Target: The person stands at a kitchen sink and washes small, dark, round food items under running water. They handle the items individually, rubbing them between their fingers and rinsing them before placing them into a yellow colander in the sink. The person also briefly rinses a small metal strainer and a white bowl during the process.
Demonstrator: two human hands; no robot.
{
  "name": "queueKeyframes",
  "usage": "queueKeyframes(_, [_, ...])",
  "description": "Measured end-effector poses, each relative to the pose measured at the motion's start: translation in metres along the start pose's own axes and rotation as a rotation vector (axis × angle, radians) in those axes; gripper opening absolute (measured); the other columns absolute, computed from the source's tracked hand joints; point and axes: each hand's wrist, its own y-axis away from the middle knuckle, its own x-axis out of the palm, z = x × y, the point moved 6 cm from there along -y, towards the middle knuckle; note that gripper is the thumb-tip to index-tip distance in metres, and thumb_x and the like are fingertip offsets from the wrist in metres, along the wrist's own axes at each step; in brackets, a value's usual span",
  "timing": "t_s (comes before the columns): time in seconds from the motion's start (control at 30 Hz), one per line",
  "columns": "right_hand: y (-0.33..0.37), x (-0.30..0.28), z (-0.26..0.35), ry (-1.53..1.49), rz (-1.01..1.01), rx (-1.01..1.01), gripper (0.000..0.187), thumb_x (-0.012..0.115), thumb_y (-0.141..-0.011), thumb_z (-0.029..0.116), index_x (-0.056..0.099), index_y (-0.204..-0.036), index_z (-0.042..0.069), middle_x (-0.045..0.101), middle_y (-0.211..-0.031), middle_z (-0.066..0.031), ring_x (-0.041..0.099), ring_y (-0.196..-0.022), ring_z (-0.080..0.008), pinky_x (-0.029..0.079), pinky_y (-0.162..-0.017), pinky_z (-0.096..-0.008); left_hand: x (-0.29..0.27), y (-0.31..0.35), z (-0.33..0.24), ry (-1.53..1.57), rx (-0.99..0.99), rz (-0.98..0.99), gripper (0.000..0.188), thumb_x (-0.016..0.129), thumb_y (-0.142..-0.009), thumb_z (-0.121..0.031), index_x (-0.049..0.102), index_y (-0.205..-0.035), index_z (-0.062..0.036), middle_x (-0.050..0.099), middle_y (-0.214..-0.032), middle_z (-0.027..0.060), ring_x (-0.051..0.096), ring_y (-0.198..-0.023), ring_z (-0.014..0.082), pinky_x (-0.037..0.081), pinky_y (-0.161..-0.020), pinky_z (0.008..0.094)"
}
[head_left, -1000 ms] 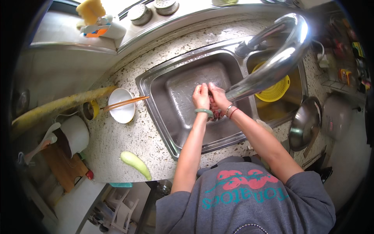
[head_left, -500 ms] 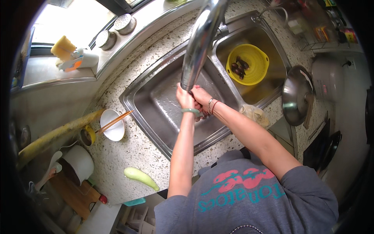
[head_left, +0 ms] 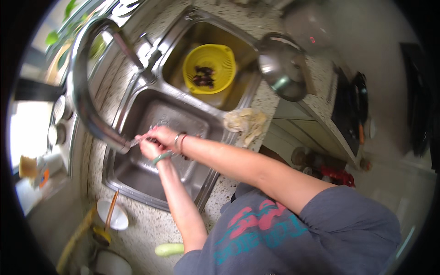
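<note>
Over the left basin, my left hand [head_left: 151, 149] and my right hand [head_left: 164, 136] are closed together under the tip of the curved metal tap [head_left: 85, 94]. Clear water runs from its spout onto my fingers. Between the hands some small dark brown pieces [head_left: 155, 141] show in part; their kind is hidden by the fingers. Similar dark pieces [head_left: 204, 77] lie in a yellow plastic colander [head_left: 231, 68] in the other basin. The steel double sink [head_left: 120, 181] has wet patches on its floor.
A crumpled cloth [head_left: 243, 121] lies at the sink's right rim, and a metal pan lid [head_left: 282, 66] beyond it. On the speckled counter stand a white bowl [head_left: 119, 217] with chopsticks [head_left: 111, 210] across it and a pale green gourd [head_left: 169, 249].
My view has swung to the right, so the sink and tap appear further left. The hands stay together by the spout; running water now shows on the fingers.
</note>
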Motion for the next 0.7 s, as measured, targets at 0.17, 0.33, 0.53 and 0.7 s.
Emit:
queueKeyframes(0.17, [-0.023,-0.030,-0.007,0.143,-0.315,-0.137,0.022,0.054,-0.085,0.025,0.058,-0.079,0.005,0.059,-0.074,-0.0025,0.054,-0.068,-0.0110,0.046,-0.059,-0.0283,0.030,0.026,-0.004,-0.052,0.230,0.265,0.029,0.044,-0.094,-0.029,0.047,-0.092,0.0001,0.056,-0.092,0.0156,0.058,-0.081,0.0223,0.051,-0.075,0.0353])
queueKeyframes(0.33, [-0.001,-0.022,-0.004,0.185,-0.267,-0.142,0.018,0.056,-0.085,0.024,0.056,-0.084,0.006,0.058,-0.078,-0.0012,0.053,-0.073,-0.0091,0.045,-0.064,-0.0256,0.014,0.007,0.021,-0.015,0.045,0.221,0.037,0.038,-0.095,-0.032,0.051,-0.087,0.0024,0.059,-0.092,0.0146,0.058,-0.082,0.0210,0.050,-0.075,0.0333])
queueKeyframes(0.53, [-0.004,-0.024,-0.020,-0.074,-0.069,0.014,0.034,0.049,-0.087,0.046,0.063,-0.090,0.014,0.060,-0.084,0.0002,0.054,-0.073,-0.0086,0.042,-0.053,-0.0235,0.004,0.007,0.012,-0.061,0.050,0.165,0.041,0.038,-0.095,-0.033,0.059,-0.108,0.0012,0.057,-0.115,0.0080,0.048,-0.108,0.0168,0.037,-0.094,0.0287])
queueKeyframes(0.7, [0.008,-0.014,-0.013,-0.193,-0.031,0.021,0.018,0.047,-0.091,0.025,0.058,-0.094,0.011,0.059,-0.091,-0.0012,0.055,-0.088,-0.0110,0.047,-0.073,-0.0284,0.005,0.025,0.001,-0.246,0.224,0.139,0.028,0.042,-0.094,-0.015,0.053,-0.112,0.0035,0.059,-0.107,0.0128,0.056,-0.098,0.0189,0.044,-0.087,0.0298])
